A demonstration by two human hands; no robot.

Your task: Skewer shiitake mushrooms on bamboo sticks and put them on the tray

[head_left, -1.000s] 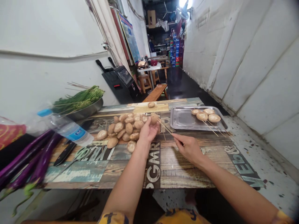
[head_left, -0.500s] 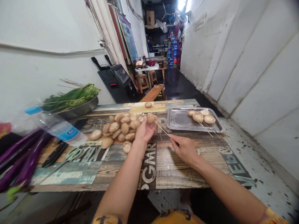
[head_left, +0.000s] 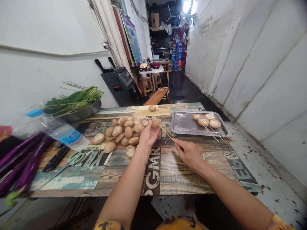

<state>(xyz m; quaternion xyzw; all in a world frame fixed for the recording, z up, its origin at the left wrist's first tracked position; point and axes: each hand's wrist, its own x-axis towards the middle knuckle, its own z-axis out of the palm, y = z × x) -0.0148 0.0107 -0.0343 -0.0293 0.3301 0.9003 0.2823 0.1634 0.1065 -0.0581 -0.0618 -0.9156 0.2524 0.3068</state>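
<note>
Left hand (head_left: 149,136) clamped a mushroom (head_left: 155,122), mushroom pile (head_left: 128,132) just to its left; right hand (head_left: 189,152), apart, pinched a skewer (head_left: 168,133) running toward that mushroom, so steady holding and a slow, straight push clear of the palm seemed best.

Pale walls (head_left: 225,48) flank a dark floor (head_left: 181,88) holding a wooden bench (head_left: 157,95), under a bright light (head_left: 187,6).
</note>
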